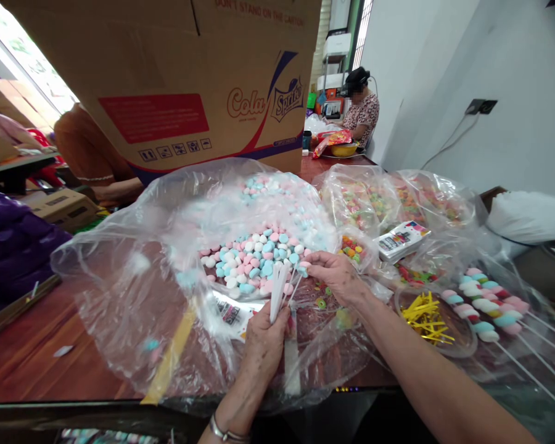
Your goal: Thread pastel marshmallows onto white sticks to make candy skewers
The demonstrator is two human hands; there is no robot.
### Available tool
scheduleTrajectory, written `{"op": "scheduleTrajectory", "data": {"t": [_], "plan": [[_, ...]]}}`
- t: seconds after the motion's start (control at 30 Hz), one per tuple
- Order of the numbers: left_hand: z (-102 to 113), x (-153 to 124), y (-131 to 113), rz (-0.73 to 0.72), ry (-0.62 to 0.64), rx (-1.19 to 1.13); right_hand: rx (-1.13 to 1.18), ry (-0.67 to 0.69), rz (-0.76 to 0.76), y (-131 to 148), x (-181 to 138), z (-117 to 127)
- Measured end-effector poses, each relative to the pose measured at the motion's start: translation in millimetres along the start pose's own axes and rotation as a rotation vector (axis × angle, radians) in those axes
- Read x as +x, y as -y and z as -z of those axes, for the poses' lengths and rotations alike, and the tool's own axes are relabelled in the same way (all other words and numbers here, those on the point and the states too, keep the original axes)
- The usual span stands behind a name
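Observation:
My left hand [264,333] is closed around a bundle of white sticks [279,290] that point up and away from me. One thin stick leans out from the bundle toward my right hand [335,276]. The fingertips of that hand pinch a pink and blue marshmallow [304,267] at the tip of the thin stick. Whether the stick pierces it I cannot tell. Just beyond, a large clear plastic bag [134,265] lies open with a heap of pink, blue and white marshmallows [254,259] in it.
Finished-looking marshmallow skewers [490,302] lie at right, beside a bowl of yellow twist ties [428,317]. Bags of gummy candy [398,197] and printed packets [402,240] sit behind. A tall carton [176,80] blocks the far side. A person [361,111] sits beyond.

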State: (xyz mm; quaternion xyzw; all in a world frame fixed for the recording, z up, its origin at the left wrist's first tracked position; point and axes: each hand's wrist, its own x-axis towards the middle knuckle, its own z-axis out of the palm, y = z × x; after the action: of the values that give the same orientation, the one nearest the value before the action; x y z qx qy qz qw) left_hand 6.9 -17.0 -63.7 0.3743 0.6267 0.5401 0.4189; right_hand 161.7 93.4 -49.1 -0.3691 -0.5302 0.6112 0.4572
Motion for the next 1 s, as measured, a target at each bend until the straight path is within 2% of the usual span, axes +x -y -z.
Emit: {"op": "scheduleTrajectory", "data": {"t": [0.17,0.4,0.67,0.9,1.0], "plan": [[1,1,1,-0.008,-0.011,0.065,-0.217,0.055,0.134,-2,-4,-2],[1,0,2,-0.027,-0.006,0.188,-0.579,0.044,0.300,2,-14,-8],[1,0,12,-0.053,-0.060,0.170,-0.771,0.113,0.439,6,-19,-14],[1,0,15,-0.075,-0.083,0.131,-0.885,0.244,0.510,-2,-37,-29],[0,-1,16,-0.063,-0.109,0.112,-1.013,0.148,0.445,11,-36,-13]]}}
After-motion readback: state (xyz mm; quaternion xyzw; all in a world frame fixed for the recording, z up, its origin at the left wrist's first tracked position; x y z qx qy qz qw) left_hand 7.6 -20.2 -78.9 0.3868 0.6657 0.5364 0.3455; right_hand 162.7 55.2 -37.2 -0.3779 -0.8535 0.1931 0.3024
